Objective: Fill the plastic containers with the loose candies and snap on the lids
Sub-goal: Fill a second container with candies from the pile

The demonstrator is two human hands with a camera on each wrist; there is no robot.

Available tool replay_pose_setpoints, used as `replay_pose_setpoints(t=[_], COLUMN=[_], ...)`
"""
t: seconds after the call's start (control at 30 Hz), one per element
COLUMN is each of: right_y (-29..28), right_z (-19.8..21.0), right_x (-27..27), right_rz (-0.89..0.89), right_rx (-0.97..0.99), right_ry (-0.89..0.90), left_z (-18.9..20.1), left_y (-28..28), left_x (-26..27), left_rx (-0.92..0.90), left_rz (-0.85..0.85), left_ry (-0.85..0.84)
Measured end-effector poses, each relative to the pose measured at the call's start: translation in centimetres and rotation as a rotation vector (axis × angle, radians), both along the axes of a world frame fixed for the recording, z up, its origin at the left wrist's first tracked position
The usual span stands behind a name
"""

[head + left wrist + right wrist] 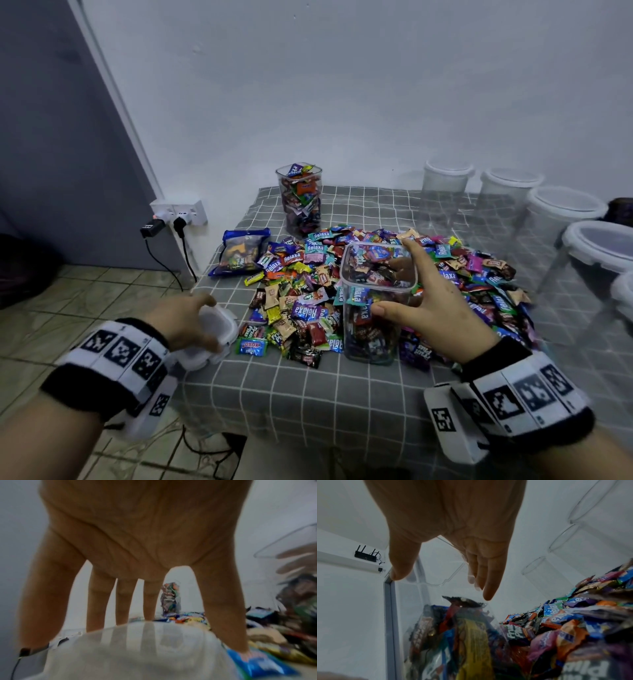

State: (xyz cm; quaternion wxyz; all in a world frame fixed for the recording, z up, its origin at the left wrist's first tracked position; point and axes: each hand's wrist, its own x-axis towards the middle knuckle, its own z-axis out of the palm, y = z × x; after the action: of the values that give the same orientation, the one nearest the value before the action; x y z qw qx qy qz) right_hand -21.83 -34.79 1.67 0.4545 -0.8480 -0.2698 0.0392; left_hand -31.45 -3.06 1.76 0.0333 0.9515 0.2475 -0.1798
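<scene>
Head view, writing: "Relaxa" reads on many wrappers in the candy pile point(346, 274); "XOXO" on a blue one at the pile's near edge; black-and-white square code tags on both wristbands.
Head view, near jar point(375, 301): clear, square-mouthed, no lid, about full of wrapped candies, standing in the near side of the pile on the checked cloth point(308, 394).
Head view, right hand point(428, 294): fingers spread around the near jar's upper part, thumb on the near wall, fingertips at the far rim.
Head view, left hand point(186, 320): fingers curled over a white lid point(217, 330) with snap flaps, at the cloth's left edge.
Head view, far jar point(299, 200): same clear kind, heaped with candies, lidless, behind the pile near the wall.
Head view, bag point(239, 255): blue, sealed, lying left of the pile.
Head view, lidded jars point(565, 212): a row along the right side, white lids on.
Left wrist view, left hand point(137, 540): fingers and thumb reach down round the white lid point(137, 649); blurred wrappers beyond, no print readable.
Right wrist view, right hand point(453, 527): thumb and fingers apart across the near jar point(453, 635) mouth, touching its rim.
Right wrist view, writing: "Fruit Plus" and mirrored "Relaxa" on wrappers in the candy pile point(565, 622).
</scene>
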Motion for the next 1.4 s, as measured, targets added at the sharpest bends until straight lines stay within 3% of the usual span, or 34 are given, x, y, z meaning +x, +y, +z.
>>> replay_pose_setpoints(t=[0.43, 0.57, 0.63, 0.7, 0.77, 0.87, 1.07, 1.23, 1.4], right_y=[0.0, -0.3, -0.9, -1.8, -2.7, -3.9, -5.6, -4.5, -2.2], right_z=[0.0, 0.1, 0.3, 1.0, 1.7, 1.6, -1.1, -1.0, -1.2], right_x=[-0.1, 0.0, 0.1, 0.4, 0.7, 1.3, 3.0, 4.3, 5.1], right_rz=[-0.011, 0.009, 0.092, 0.128, 0.078, -0.080, -0.175, -0.067, 0.036], right_rx=[0.013, -0.019, -0.115, -0.240, -0.394, -0.688, -1.041, -1.056, -1.064], right_ry=[0.020, 0.039, 0.086, 0.073, -0.006, -0.056, 0.114, 0.276, 0.212], left_z=[-0.5, -0.6, -0.9, -1.3, -1.8, -2.5, -3.3, -3.5, -2.8], left_y=[0.0, -1.2, -2.7, -4.4, -5.8, -7.2, -8.3, -8.8, -9.4], left_x=[3.0, 2.9, 2.6, 2.5, 2.4, 2.6, 4.0, 6.0, 8.2], left_rx=[0.122, 0.201, 0.165, 0.007, -0.160, -0.219, -0.322, -0.346, -0.290], left_rz=[-0.061, -0.168, -0.219, -0.231, -0.179, -0.167, -0.105, -0.092, -0.124], left_ry=[-0.010, -0.061, -0.107, -0.138, -0.121, -0.089, -0.085, -0.127, -0.090])
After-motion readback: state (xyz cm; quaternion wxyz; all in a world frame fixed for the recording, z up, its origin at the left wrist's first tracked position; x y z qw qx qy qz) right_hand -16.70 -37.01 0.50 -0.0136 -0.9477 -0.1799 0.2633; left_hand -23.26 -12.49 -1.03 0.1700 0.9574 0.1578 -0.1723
